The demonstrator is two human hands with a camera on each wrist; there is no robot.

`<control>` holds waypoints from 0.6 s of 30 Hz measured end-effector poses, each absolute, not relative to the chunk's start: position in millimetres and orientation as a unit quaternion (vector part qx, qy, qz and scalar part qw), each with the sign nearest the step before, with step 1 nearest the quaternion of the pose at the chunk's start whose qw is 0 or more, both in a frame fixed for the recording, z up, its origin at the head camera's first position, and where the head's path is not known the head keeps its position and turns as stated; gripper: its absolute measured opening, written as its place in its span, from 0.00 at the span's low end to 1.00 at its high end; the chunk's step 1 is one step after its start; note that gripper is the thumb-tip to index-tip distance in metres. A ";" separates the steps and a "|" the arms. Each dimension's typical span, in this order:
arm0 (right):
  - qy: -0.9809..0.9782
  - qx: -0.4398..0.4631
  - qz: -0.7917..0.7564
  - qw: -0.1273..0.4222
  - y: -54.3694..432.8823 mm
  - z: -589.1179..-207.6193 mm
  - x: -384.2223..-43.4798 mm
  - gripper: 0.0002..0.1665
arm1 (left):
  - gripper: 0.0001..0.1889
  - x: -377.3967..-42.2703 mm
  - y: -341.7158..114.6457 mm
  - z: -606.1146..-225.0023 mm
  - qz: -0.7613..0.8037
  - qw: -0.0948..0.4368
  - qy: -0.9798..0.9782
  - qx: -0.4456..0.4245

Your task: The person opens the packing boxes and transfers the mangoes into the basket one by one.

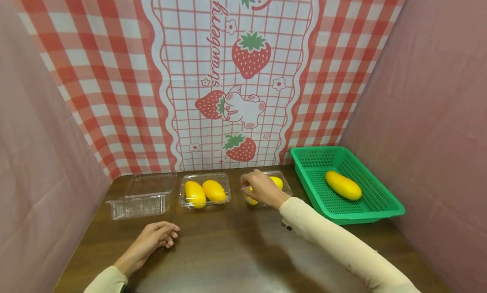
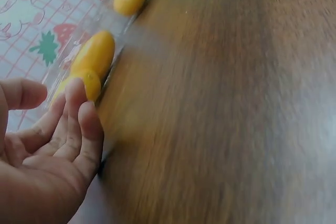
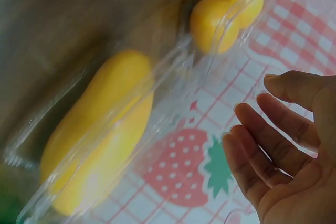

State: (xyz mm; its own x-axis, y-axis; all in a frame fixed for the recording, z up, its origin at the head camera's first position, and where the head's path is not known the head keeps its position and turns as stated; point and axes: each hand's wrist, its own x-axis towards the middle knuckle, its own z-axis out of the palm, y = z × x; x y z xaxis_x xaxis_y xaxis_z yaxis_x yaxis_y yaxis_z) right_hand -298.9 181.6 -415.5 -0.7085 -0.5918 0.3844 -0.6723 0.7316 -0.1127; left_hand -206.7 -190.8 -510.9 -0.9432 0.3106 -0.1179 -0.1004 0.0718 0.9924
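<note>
My right hand (image 1: pixel 263 189) is over the right-hand clear plastic box (image 1: pixel 287 187), covering part of it in the head view. Yellow mango (image 1: pixel 277 182) shows on either side of the hand there. The right wrist view has a long mango (image 3: pixel 100 129) in that box, and the right hand (image 3: pixel 283 145) beside it with spread fingers and nothing in them. In the middle clear box (image 1: pixel 229 190) lie two mangoes (image 1: pixel 214 191) side by side. My left hand (image 1: pixel 152 240) is nearer the table's front, fingers loosely bent and holding nothing; the left wrist view agrees.
On the left stands a clear box (image 1: pixel 138 206) with its lid (image 1: pixel 154 184) open behind it and no fruit inside. A green basket (image 1: pixel 380 200) at the right holds one mango (image 1: pixel 343 185). Checked cloth (image 1: pixel 125 86) hangs behind the brown table (image 1: pixel 213 259); pink cloth flanks both sides.
</note>
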 end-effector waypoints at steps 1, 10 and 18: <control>-0.914 0.350 0.123 0.166 177.9 -415.8 -298.8 0.06 | 0.21 -207.6 -188.3 -510.5 0.678 0.146 0.717 0.069; -0.910 0.371 0.116 0.145 149.1 -418.5 -295.7 0.07 | 0.20 -214.5 -169.8 -505.7 0.703 0.089 0.706 0.005; -0.908 0.384 0.102 0.130 123.0 -421.7 -291.7 0.10 | 0.19 -219.1 -161.8 -508.6 0.708 0.091 0.700 -0.015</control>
